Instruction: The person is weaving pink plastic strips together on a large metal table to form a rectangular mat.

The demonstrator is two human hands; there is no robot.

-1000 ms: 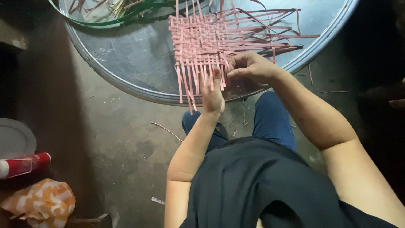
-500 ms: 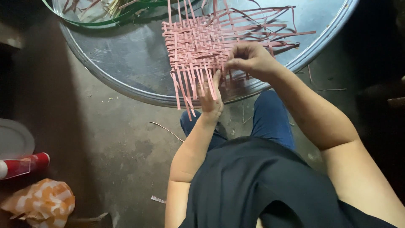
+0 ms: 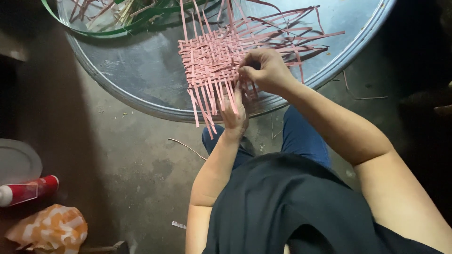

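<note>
We see a pink mat point(image 3: 212, 59) of woven strips lying on a round metal tray point(image 3: 141, 84) that sits on the concrete floor point(image 3: 117, 160). Loose strip ends fan out from the mat's right side and hang over the tray's near rim toward us. The left hand point(image 3: 234, 110) lies flat, palm down, on the near edge of the mat, its fingers point(image 3: 237, 91) stretched out and close together, pressing on the hanging strips rather than gripping anything; the wrist sits just over the tray rim. The right hand point(image 3: 266, 70) is curled at the mat's right near corner, touching the tips of the left fingers; its thumb and forefinger are pinched together on the weave, but we cannot tell which strip they hold, since the knuckles cover the spot. Both bare forearms reach forward from a dark shirt point(image 3: 301, 207), with blue trousers point(image 3: 301, 136) showing beneath them. At the tray's far edge a green band point(image 3: 94, 32) loops around a heap of pale and pink strips point(image 3: 117, 9). Well apart on the left of the floor we see a grey plate point(image 3: 16, 162), a red and white can point(image 3: 28, 190) lying on its side beside it, and an orange and white bag point(image 3: 49, 230) nearer to us.
</note>
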